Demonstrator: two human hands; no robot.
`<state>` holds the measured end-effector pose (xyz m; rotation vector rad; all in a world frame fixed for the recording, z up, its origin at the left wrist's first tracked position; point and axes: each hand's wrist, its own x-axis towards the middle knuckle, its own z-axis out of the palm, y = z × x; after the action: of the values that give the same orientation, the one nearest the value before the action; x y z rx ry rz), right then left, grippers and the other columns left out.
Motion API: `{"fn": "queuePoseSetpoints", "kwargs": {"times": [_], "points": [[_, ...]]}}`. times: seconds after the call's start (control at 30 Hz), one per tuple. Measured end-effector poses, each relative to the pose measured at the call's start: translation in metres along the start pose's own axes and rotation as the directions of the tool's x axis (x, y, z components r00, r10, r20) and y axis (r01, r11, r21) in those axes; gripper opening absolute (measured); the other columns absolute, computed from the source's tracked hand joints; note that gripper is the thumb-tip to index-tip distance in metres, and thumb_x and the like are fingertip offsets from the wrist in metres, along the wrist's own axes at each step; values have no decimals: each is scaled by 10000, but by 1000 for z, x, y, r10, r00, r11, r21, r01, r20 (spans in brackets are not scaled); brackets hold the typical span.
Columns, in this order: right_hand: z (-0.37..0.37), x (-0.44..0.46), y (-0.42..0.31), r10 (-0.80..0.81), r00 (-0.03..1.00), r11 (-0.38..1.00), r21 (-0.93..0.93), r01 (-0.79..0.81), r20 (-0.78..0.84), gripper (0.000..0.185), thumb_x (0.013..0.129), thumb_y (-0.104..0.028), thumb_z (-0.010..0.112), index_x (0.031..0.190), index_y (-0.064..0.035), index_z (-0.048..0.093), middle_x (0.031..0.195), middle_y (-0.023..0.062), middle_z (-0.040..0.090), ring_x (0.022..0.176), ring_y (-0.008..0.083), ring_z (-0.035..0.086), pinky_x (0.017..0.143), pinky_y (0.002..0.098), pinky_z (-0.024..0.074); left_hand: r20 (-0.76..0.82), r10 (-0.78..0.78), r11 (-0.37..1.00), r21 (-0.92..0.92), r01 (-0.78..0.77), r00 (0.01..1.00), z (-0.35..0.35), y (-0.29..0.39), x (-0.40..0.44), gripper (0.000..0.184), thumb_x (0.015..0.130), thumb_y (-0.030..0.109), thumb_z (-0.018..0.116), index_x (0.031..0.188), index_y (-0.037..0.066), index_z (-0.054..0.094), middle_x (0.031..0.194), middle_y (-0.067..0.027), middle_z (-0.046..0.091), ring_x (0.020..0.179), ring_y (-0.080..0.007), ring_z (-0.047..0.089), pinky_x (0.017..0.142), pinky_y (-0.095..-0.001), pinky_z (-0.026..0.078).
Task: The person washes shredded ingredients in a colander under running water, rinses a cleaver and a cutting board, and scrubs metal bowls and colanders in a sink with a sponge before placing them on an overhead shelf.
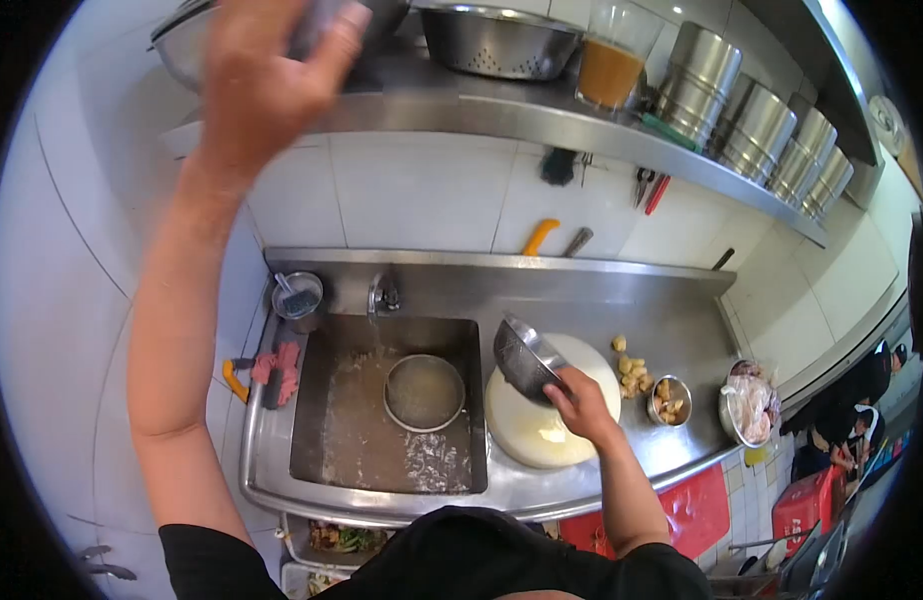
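Observation:
My left hand [267, 85] is raised to the steel shelf at the upper left, blurred, beside a dark metal vessel; whether it grips that vessel is unclear. My right hand [582, 402] is closed on the rim of a tilted metal strainer bowl [523, 358], held over the thick round white cutting board [522, 432]. Left of the board, a round metal bowl [425, 393] sits in the murky water of the sink [357, 430]. Water runs from the faucet [384, 295] into the sink.
A perforated basin [500, 42], a glass of brown liquid [612, 65] and steel canisters [697, 82] line the shelf [452, 112]. Ginger-like pieces [634, 372], a small bowl [670, 400] and a bagged bowl [750, 405] are at the right. People [862, 395] are at the far right.

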<state>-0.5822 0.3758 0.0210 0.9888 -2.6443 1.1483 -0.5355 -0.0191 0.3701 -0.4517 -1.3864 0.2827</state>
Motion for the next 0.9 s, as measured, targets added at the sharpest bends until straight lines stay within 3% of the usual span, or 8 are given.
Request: {"fn": "queuePoseSetpoints", "kwargs": {"times": [0.07,0.13,0.37,0.43,0.63,0.7,0.83,0.9], "points": [[-50,5,-55,-50,996,985,166,38,68,200,894,-124,708,1029,14,656,875,151,631,777,288,632,698,366,500,67,-11,985,-168,22,998,15,14,7,218,855,67,672,1066,30,632,1104,-155,658,1103,-284,616,998,-414,466],[-98,11,-96,-214,972,969,148,199,96,232,854,-123,757,1015,22,675,875,142,656,772,280,637,712,360,494,339,5,950,-295,101,941,45,14,15,451,858,286,758,1239,72,646,1131,-133,692,1169,-320,593,1035,-425,447],[-163,5,-169,-573,818,818,-21,574,47,221,712,-37,761,924,-67,709,828,43,674,903,253,675,969,471,434,547,129,983,-182,-32,827,116,1,19,495,860,337,737,1268,79,627,1103,-177,683,1166,-335,580,1186,-449,306],[-173,-4,-175,-595,803,804,-35,594,-32,188,695,-75,736,881,-92,715,812,23,660,960,262,672,1024,538,394,729,51,991,-120,53,682,116,-14,20,432,876,332,717,1221,83,640,1074,-165,686,1149,-334,584,1216,-466,253],[-198,-13,-207,-571,781,817,-88,569,-251,84,727,-191,720,732,-107,719,710,15,616,887,277,675,1027,560,395,727,64,957,-238,164,683,106,-50,9,340,924,254,685,1173,32,622,1081,-146,680,1088,-261,617,1158,-403,325],[-209,0,-219,-647,724,763,-209,612,-241,116,732,-216,728,761,-104,720,706,17,605,883,273,669,1022,558,403,748,-108,764,-360,536,655,97,-50,12,330,940,221,685,1170,-1,602,1034,-89,675,1020,-157,600,1037,-325,414],[-231,45,-239,-779,606,625,-295,723,-164,130,751,-192,733,820,-84,716,737,35,624,893,284,666,992,547,424,800,-66,579,-456,676,597,65,-56,43,338,926,202,719,1153,-11,587,963,-5,611,935,-94,549,853,-265,439],[-239,70,-255,-859,505,503,-313,806,-81,174,773,-134,736,914,-40,700,828,76,656,921,306,659,943,481,461,640,-50,725,-505,469,767,40,-57,66,328,906,190,738,1134,-4,603,919,-3,628,880,-96,554,810,-279,455]]}}
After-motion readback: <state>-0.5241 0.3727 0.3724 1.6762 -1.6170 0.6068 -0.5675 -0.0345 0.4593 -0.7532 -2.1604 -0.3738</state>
